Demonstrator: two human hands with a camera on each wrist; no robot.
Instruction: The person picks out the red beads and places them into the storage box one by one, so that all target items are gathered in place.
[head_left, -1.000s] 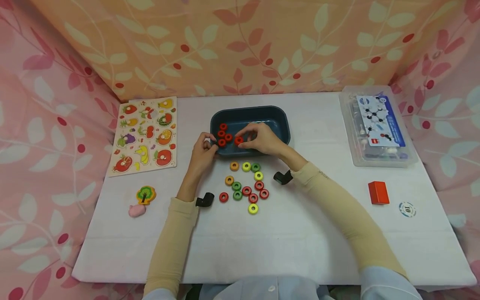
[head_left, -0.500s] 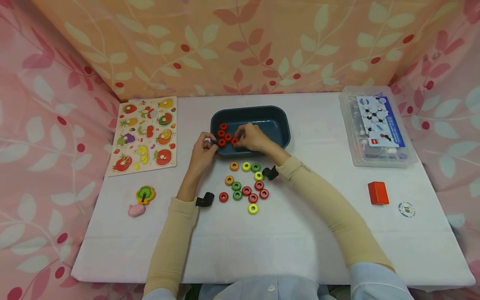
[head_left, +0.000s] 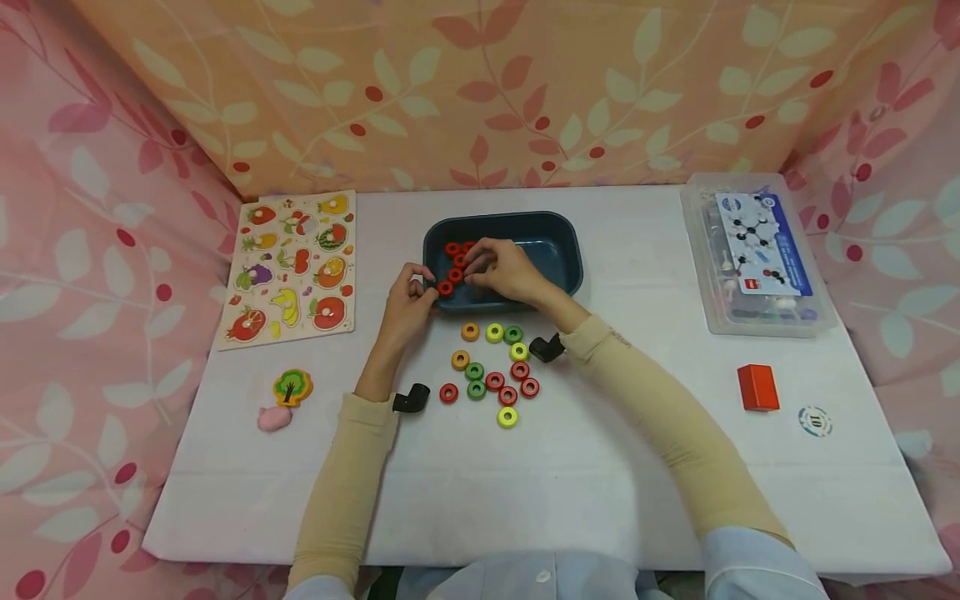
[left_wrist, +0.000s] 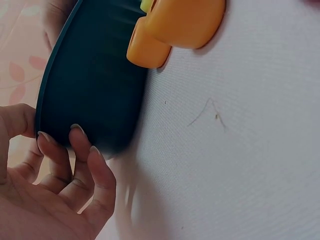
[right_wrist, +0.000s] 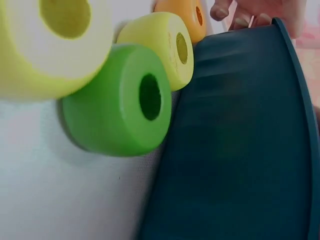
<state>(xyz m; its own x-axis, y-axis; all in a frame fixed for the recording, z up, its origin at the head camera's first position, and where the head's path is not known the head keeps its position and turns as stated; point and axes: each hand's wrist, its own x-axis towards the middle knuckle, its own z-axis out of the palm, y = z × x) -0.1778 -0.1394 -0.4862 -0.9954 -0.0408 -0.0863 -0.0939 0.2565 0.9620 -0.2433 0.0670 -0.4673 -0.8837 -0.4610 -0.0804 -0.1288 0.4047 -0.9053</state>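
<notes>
A dark blue tray (head_left: 558,283) stands at the table's middle back. My left hand (head_left: 408,304) holds its near left corner, fingers against the outer wall and thumb at the rim; the left wrist view shows this grip on the tray (left_wrist: 92,85). My right hand (head_left: 508,271) reaches into the tray with bent fingers, thumb and index finger around a red ring bead (head_left: 460,261). Other red ring beads (head_left: 446,288) lie beside it, and one is partly hidden by the index finger. The right wrist view shows mostly the tray's outer wall (right_wrist: 240,135).
Several loose beads lie before the tray: orange (head_left: 460,360), green (head_left: 476,390), yellow (head_left: 507,417) and red (head_left: 448,393). To the left are a fruit puzzle board (head_left: 288,267), a tree toy (head_left: 292,387) and a pink piece (head_left: 274,418). A plastic case (head_left: 761,250), red block (head_left: 758,387) and chip (head_left: 815,421) lie right.
My right hand has moved left in the tray. The red beads there have shifted, one from the near side toward the back. My left hand keeps its place on the tray.
</notes>
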